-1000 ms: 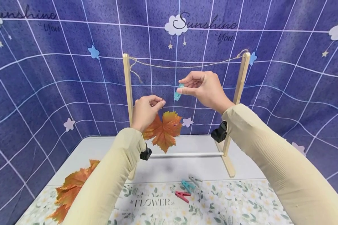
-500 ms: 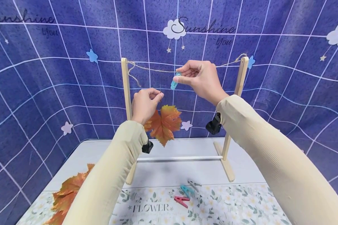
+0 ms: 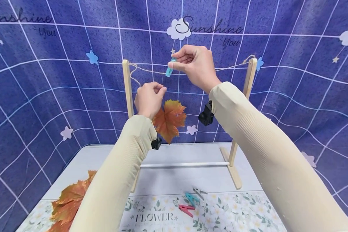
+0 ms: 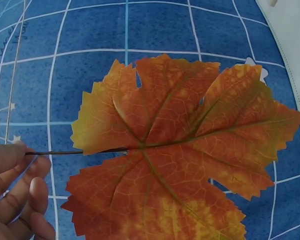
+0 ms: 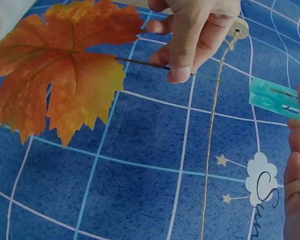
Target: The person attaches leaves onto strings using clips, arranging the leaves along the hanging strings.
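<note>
My left hand [image 3: 149,98] pinches the thin stem of an orange artificial maple leaf [image 3: 169,118]; in the left wrist view the leaf [image 4: 180,135] spreads out beyond the fingertips. The stem's tip pokes past my left hand [image 5: 195,35] and overlaps the twine [image 5: 210,150] in the right wrist view. Higher up, my right hand [image 3: 195,66] holds a turquoise clothespin [image 3: 170,68] between thumb and fingers, right at the twine line in the head view. In the right wrist view the clothespin [image 5: 277,99] is beside the twine, its end pointing toward it.
A wooden frame's left post [image 3: 128,90] and right post [image 3: 250,77] carry the twine, with a white crossbar [image 3: 185,164] low between them. On the table lie a red clothespin [image 3: 187,210], a turquoise one [image 3: 192,199], a grey one [image 3: 199,192] and more orange leaves [image 3: 68,201] at left.
Both hands have risen toward the twine, the left with the leaf and the right with the clothespin. The right hand has also shifted left.
</note>
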